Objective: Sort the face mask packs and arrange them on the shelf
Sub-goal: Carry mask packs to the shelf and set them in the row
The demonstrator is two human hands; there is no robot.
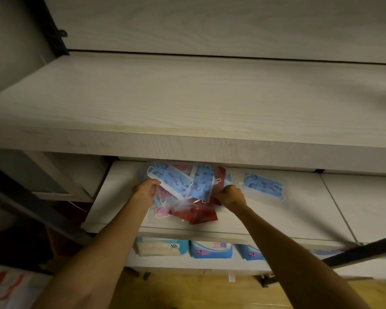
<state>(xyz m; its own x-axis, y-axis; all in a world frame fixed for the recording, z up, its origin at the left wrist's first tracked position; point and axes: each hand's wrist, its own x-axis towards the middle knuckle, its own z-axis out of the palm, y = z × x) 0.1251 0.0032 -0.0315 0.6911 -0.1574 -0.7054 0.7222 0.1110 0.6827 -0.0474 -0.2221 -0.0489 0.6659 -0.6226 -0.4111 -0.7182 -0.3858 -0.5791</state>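
A heap of face mask packs in clear plastic lies on the white lower shelf (276,219), half under the shelf above. Blue patterned packs (172,180) lie on top, with red packs (194,216) and a pink one (162,211) beneath. My left hand (146,190) grips the left edge of a blue pack in the heap. My right hand (232,195) pinches the plastic at the heap's right side; which pack it holds is unclear. A single blue patterned pack (263,185) lies apart on the shelf to the right of the heap.
A wide white upper shelf (187,97) juts out above the heap. Below the lower shelf stand blue and white product packs (210,249). A dark metal frame bar (31,201) runs at the left, another at the lower right (361,250). Wooden floor shows below.
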